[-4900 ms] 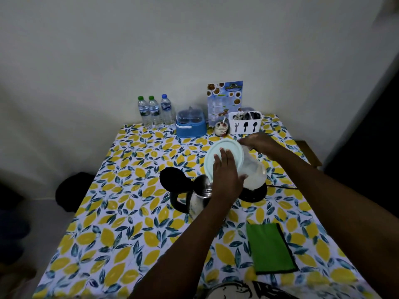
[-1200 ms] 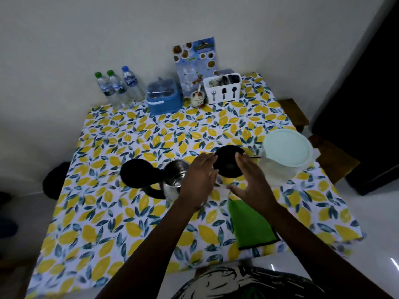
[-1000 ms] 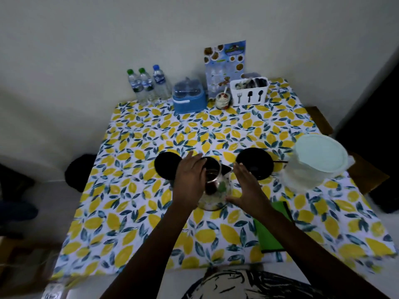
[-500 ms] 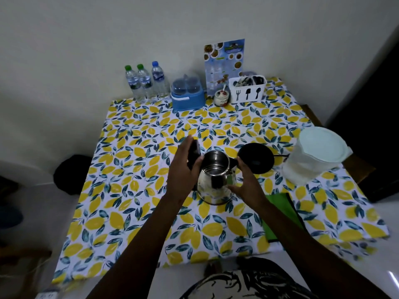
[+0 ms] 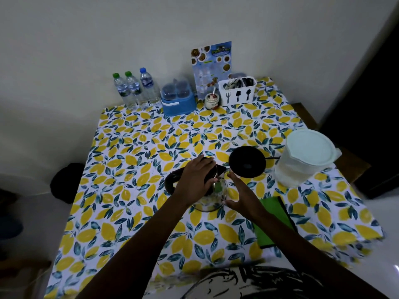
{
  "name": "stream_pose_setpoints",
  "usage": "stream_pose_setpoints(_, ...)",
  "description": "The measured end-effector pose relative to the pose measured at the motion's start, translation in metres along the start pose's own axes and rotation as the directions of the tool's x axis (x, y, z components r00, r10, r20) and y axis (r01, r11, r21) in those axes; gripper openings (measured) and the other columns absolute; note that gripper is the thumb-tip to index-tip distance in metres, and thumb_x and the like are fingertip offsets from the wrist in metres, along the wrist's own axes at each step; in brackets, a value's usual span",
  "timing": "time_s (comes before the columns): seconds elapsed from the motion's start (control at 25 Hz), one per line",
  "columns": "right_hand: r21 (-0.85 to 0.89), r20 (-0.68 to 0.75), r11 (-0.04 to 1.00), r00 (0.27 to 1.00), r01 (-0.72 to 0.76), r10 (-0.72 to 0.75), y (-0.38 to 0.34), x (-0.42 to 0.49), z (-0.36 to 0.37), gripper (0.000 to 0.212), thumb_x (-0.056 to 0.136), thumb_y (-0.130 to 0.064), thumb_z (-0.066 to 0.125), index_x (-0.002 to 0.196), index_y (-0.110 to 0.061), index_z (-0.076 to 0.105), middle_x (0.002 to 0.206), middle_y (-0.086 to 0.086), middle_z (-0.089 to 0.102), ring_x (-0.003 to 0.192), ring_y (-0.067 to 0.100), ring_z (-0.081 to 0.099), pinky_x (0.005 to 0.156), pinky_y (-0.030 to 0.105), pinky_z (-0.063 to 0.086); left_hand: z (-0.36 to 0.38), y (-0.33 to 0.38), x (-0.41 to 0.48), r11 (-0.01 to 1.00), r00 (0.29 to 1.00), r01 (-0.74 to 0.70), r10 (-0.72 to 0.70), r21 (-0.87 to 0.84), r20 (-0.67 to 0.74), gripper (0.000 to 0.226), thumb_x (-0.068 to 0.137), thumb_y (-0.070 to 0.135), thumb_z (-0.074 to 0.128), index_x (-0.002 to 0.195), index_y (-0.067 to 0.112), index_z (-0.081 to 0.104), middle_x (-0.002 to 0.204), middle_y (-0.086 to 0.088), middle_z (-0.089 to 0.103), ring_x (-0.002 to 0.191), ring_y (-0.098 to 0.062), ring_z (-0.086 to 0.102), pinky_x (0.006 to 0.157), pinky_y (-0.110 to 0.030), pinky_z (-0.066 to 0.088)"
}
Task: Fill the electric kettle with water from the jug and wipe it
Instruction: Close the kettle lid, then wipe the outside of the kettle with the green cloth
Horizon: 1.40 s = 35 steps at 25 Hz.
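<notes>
The glass electric kettle (image 5: 210,202) stands on the lemon-print tablecloth (image 5: 133,190) near the table's middle, its black handle pointing left. My left hand (image 5: 197,180) lies palm-down over the black kettle lid (image 5: 219,170), fingers curled on it, lid lowered onto the kettle. With its fingers apart, my right hand (image 5: 239,197) cups the kettle's right side. The black kettle base (image 5: 247,161) sits just behind and to the right, without the kettle on it. The translucent water jug (image 5: 302,162) with a pale lid stands at the right edge. A green cloth (image 5: 275,221) lies under my right forearm.
Along the back wall stand three water bottles (image 5: 135,89), a blue container (image 5: 178,100), a small jar (image 5: 212,101), a menu card (image 5: 210,65) and a white cutlery holder (image 5: 237,91). A cord runs from the base toward the jug. The table's right edge drops off past the jug.
The jug was set down at the right. My left hand swung the kettle lid from open down onto the kettle. My right hand stays at the kettle's right side.
</notes>
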State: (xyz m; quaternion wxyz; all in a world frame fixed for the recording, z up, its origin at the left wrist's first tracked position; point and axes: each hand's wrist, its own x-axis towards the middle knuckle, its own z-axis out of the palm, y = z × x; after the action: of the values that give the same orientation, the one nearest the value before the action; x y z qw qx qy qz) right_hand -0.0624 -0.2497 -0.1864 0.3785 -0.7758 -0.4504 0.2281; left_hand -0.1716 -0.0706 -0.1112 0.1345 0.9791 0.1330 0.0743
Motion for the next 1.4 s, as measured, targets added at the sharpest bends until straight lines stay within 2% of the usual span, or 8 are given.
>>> stream_pose_setpoints(0.24, -0.251, -0.129, 0.959, 0.986, -0.134, 0.105, 0.045, -0.028, -0.014, 0.088, 0.078, -0.043, 0.074, 0.149, -0.017, 0.028, 0.156, 0.009, 0.030, 0.145, 0.032, 0.024, 0.110, 0.060, 0.030, 0.032, 0.055, 0.001, 0.994, 0.995, -0.101, 0.102, -0.042, 0.013, 0.050, 0.096, 0.030, 0.052, 0.141, 0.010, 0.041, 0.150, -0.008, 0.042, 0.146, -0.027, 0.023, 0.120, -0.045, 0.018)
stream_pose_setpoints(0.4, -0.523, -0.076, 0.811, 0.962, -0.262, 0.261, 0.098, -0.066, -0.011, 0.085, 0.077, -0.080, 0.032, 0.144, -0.028, 0.034, 0.151, 0.013, 0.041, 0.136, 0.048, 0.034, 0.097, 0.071, 0.033, 0.079, 0.087, 0.001, 0.987, 0.970, -0.015, 0.052, -0.157, 0.237, 0.055, 0.098, 0.029, 0.050, 0.147, 0.011, 0.031, 0.155, -0.009, 0.032, 0.147, -0.028, 0.019, 0.119, -0.046, 0.022)
stream_pose_setpoints(0.6, -0.602, -0.054, 0.744, 0.944, -0.292, 0.326, 0.128, -0.079, 0.000, 0.068, 0.083, -0.064, 0.041, 0.140, -0.027, 0.045, 0.144, 0.018, 0.045, 0.135, 0.050, 0.032, 0.104, 0.061, 0.030, 0.116, 0.093, -0.008, 0.980, 0.927, 0.078, -0.004, -0.182, 0.376, 0.055, 0.099, 0.029, 0.048, 0.148, 0.013, 0.030, 0.157, -0.008, 0.030, 0.148, -0.028, 0.017, 0.118, -0.048, 0.022)
stream_pose_setpoints(0.84, -0.443, -0.193, 0.875, 0.974, -0.194, 0.119, 0.128, -0.065, -0.006, 0.032, 0.075, -0.004, 0.068, 0.107, -0.003, 0.065, 0.106, 0.020, 0.066, 0.094, 0.032, 0.045, 0.077, 0.044, 0.054, 0.107, 0.092, -0.017, 0.981, 0.976, 0.047, -0.005, -0.186, 0.218, 0.045, 0.099, 0.023, 0.046, 0.143, 0.013, 0.039, 0.151, -0.008, 0.040, 0.143, -0.028, 0.029, 0.118, -0.044, 0.027)
stream_pose_setpoints(1.0, 0.049, -0.278, 0.960, 0.919, -0.276, 0.278, 0.093, -0.049, -0.027, 0.026, 0.095, -0.020, 0.045, 0.104, -0.001, 0.060, 0.095, 0.013, 0.058, 0.088, 0.034, 0.054, 0.074, 0.038, 0.040, 0.071, 0.088, -0.017, 0.968, 0.997, 0.021, -0.038, -0.249, -0.066, 0.036, 0.099, 0.021, 0.044, 0.134, 0.015, 0.049, 0.139, -0.007, 0.052, 0.132, -0.020, 0.040, 0.111, -0.036, 0.037)
stream_pose_setpoints(1.08, 0.236, -0.239, 0.940, 0.923, -0.245, 0.301, 0.052, -0.037, -0.043, 0.022, 0.101, -0.026, 0.045, 0.111, -0.012, 0.058, 0.096, 0.004, 0.058, 0.085, 0.017, 0.057, 0.071, 0.030, 0.040, 0.050, 0.081, -0.019, 0.970, 0.978, 0.016, -0.066, -0.242, -0.200, 0.034, 0.098, 0.020, 0.045, 0.129, 0.013, 0.054, 0.133, -0.007, 0.057, 0.127, -0.018, 0.046, 0.108, -0.027, 0.036)
stream_pose_setpoints(1.24, 0.408, -0.217, 0.910, 0.961, -0.070, 0.171, -0.044, 0.009, -0.076, 0.020, 0.100, -0.029, 0.046, 0.118, -0.030, 0.056, 0.100, -0.019, 0.060, 0.086, -0.012, 0.058, 0.069, 0.010, 0.047, 0.003, 0.055, -0.029, 0.953, 0.869, 0.145, -0.251, -0.267, -0.427, 0.025, 0.094, 0.012, 0.052, 0.116, 0.009, 0.061, 0.120, -0.009, 0.063, 0.116, -0.020, 0.052, 0.103, -0.022, 0.036)
stream_pose_setpoints(1.4, 0.312, -0.182, 0.945, 0.983, 0.095, -0.038, -0.108, 0.070, -0.053, 0.028, 0.099, -0.028, 0.046, 0.122, -0.017, 0.059, 0.109, 0.000, 0.062, 0.099, 0.013, 0.059, 0.081, 0.029, 0.048, -0.006, -0.007, -0.046, 0.861, 0.803, 0.398, -0.494, -0.317, -0.332, 0.039, 0.095, 0.033, 0.052, 0.124, 0.007, 0.056, 0.122, -0.014, 0.062, 0.114, -0.026, 0.055, 0.098, -0.039, 0.046)
